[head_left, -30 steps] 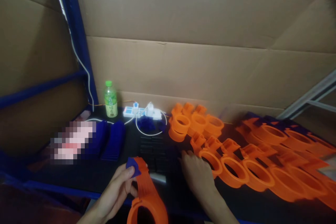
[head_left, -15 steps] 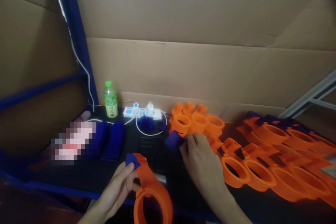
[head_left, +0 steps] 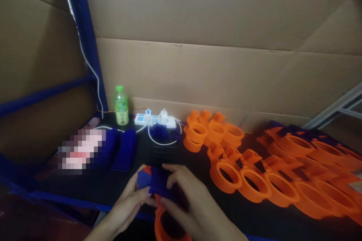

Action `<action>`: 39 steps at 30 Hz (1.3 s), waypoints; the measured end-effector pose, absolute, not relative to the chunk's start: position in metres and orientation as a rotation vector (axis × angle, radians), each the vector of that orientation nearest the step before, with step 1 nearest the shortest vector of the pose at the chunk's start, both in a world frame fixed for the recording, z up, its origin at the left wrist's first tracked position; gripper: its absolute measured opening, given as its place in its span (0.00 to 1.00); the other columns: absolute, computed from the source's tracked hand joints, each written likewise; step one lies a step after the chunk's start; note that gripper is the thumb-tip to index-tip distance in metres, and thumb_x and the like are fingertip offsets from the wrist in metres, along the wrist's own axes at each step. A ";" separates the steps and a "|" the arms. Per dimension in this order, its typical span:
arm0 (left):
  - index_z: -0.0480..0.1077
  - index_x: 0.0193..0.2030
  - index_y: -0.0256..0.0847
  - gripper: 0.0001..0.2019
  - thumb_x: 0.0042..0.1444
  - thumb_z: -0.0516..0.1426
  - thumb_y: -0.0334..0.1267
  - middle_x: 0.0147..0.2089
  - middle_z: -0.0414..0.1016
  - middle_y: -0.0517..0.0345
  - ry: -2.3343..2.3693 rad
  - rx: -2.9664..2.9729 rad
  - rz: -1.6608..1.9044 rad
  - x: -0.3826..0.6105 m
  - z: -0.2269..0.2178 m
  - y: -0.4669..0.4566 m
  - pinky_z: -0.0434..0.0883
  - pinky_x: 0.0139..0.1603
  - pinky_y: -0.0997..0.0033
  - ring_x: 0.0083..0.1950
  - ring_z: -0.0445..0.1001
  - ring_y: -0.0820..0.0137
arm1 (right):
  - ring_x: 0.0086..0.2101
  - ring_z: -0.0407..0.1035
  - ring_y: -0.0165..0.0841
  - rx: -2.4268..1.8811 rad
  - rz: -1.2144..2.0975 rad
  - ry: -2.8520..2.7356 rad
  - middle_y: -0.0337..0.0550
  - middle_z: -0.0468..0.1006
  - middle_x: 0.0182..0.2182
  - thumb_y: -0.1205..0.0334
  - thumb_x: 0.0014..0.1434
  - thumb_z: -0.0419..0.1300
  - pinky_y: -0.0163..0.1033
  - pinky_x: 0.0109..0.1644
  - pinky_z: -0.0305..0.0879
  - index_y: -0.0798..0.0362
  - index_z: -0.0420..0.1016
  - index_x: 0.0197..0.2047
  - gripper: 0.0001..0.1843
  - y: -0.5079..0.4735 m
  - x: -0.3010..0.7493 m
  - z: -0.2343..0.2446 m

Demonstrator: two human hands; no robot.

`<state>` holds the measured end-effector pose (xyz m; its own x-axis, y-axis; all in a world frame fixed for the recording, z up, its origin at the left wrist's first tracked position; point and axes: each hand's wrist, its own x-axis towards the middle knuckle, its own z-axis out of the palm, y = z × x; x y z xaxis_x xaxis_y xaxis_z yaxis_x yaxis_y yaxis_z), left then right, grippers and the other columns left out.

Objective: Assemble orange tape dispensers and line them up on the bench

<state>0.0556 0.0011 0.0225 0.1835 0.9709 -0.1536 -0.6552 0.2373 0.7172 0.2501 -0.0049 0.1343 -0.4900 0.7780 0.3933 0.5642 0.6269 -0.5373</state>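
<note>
My left hand [head_left: 131, 197] is closed around the head of an orange plastic tape dispenser [head_left: 161, 226], whose big ring hangs down at the bottom edge. A small blue piece [head_left: 144, 179] sits at that head under my left fingers. With my right hand [head_left: 190, 199] I grip a flat, dark blue piece [head_left: 160, 181] and hold it against the dispenser's head; its far side is hidden by my fingers. The two hands are close together over the front of the table.
Rows of orange dispensers [head_left: 254, 184] fill the right side, with a stack [head_left: 195, 131] behind. Blue flat pieces [head_left: 125, 148] lie at left beside a blurred patch. A green-capped bottle [head_left: 121, 107], a power strip [head_left: 169, 121] and white cable stand by the cardboard wall [head_left: 220, 71].
My right hand has come left and down from beside the orange stack, bringing the blue piece onto the dispenser's head. My left hand has stayed nearly in place, still holding the dispenser.
</note>
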 end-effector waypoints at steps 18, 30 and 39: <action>0.71 0.57 0.47 0.27 0.48 0.68 0.32 0.48 0.80 0.50 0.730 0.605 1.242 0.055 0.026 -0.008 0.73 0.49 0.60 0.47 0.77 0.57 | 0.44 0.66 0.32 -1.088 0.948 -2.067 0.41 0.70 0.44 0.61 0.59 0.63 0.35 0.49 0.65 0.50 0.65 0.42 0.11 -0.002 0.251 0.127; 0.73 0.53 0.41 0.31 0.41 0.71 0.44 0.48 0.76 0.49 0.555 0.937 1.207 0.054 0.048 -0.008 0.69 0.48 0.61 0.48 0.73 0.54 | 0.32 0.59 0.28 -1.067 1.517 -1.549 0.36 0.66 0.30 0.49 0.58 0.64 0.32 0.36 0.58 0.54 0.71 0.40 0.17 0.011 0.242 0.103; 0.72 0.54 0.43 0.37 0.35 0.72 0.50 0.50 0.74 0.48 0.538 0.923 1.279 0.056 0.049 -0.009 0.68 0.49 0.62 0.53 0.69 0.50 | 0.35 0.63 0.30 -1.105 1.649 -1.361 0.40 0.72 0.35 0.48 0.57 0.65 0.33 0.39 0.59 0.54 0.74 0.42 0.18 0.008 0.237 0.110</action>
